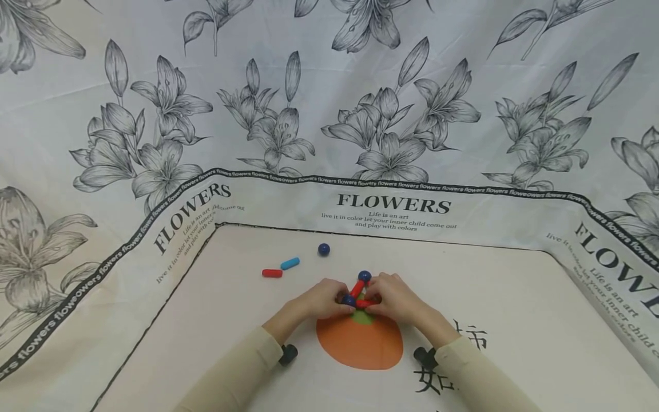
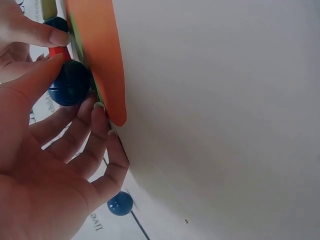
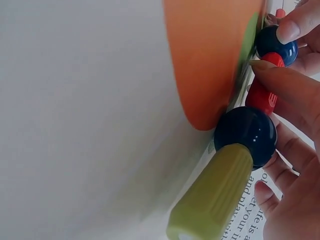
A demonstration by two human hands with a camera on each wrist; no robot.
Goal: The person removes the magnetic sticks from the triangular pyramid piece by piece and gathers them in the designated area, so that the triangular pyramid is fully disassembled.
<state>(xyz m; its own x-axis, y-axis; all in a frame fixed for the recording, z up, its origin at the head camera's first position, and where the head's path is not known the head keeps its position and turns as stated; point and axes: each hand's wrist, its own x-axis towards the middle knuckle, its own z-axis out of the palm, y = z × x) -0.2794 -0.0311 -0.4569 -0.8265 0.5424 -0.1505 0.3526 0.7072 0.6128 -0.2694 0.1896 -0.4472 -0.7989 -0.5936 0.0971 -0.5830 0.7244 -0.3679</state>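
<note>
In the head view, my left hand (image 1: 325, 298) pinches a dark blue ball (image 2: 70, 84) between thumb and fingers. My right hand (image 1: 395, 298) grips a red rod (image 3: 262, 95) that runs from this ball to another blue ball (image 3: 246, 134). A yellow-green rod (image 3: 210, 192) sticks out from that second ball in the right wrist view. A second red rod (image 1: 357, 289) slants from the left-held ball up to a blue ball (image 1: 364, 276) at the far corner. Fingers hide part of this joined shape, which sits over the green top of an orange fruit print (image 1: 360, 343).
Beyond my left hand lie a loose red rod (image 1: 272, 273), a light blue rod (image 1: 290, 263) and a blue ball (image 1: 324, 249). Black characters (image 1: 435, 379) mark the pale tabletop (image 1: 231, 320). A flower-printed cloth (image 1: 288, 200) rises behind and at both sides.
</note>
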